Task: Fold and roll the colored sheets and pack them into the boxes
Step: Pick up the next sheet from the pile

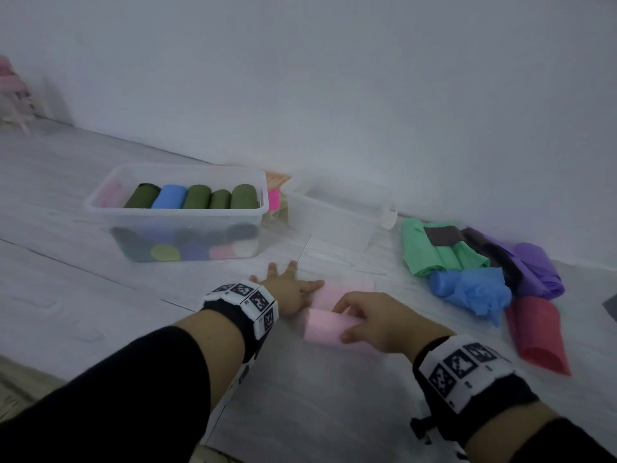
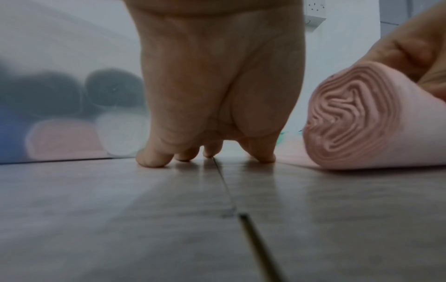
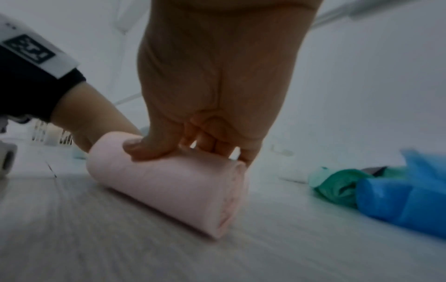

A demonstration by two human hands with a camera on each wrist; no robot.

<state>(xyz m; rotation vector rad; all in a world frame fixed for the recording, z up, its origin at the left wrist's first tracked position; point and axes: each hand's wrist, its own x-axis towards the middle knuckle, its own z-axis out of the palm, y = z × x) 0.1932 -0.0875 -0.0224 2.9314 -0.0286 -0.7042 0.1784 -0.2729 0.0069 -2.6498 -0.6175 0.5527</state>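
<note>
While right hand (image 1: 380, 320) curls round rolled pale pink sheet (image 1: 329, 325) on grey floor (image 1: 300, 396), left hand (image 1: 290, 292) rests spread beside it, fingertips (image 2: 149, 160) seemingly on floor, holding nothing.

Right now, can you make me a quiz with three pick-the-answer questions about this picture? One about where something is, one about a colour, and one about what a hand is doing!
1. Where is the empty clear box?
A. right of the full box
B. on top of it
C. inside it

2. What colour is the roll being made?
A. yellow
B. pink
C. black

3. What is the right hand doing?
A. waving in the air
B. gripping the roll
C. lying flat on the floor

Answers: 1 A, the boxes stand side by side; 2 B, its spiral end is pink; 3 B, fingers curl onto the roll.
</note>
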